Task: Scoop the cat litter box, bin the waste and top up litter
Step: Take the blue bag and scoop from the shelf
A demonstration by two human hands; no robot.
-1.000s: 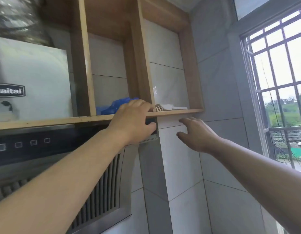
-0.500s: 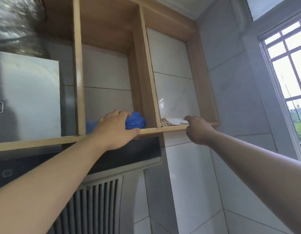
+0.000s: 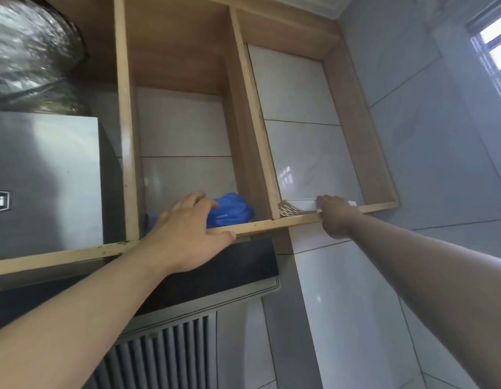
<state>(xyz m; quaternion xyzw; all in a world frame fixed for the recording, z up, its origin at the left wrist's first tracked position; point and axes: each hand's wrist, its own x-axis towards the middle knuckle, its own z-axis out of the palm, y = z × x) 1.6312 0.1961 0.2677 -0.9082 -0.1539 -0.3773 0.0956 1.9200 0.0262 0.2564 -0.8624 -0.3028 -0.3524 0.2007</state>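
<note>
- Fetching of supplies is the step in hand, I judge; no litter box is in view.
- Left hand lies spread on the blue plastic bags in the middle shelf compartment, fingers apart, nothing clamped.
- Right hand reaches onto the slotted white scoop in the right compartment; whether it has closed, I cannot tell.
- Next likely calls for lifting both clear of the shelf lip.

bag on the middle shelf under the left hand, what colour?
Blue: the bag shows plainly in the head view, beside the left hand.

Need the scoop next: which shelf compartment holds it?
The rightmost compartment, where the right hand rests on the white slotted scoop. The middle one holds only blue bags.
</note>
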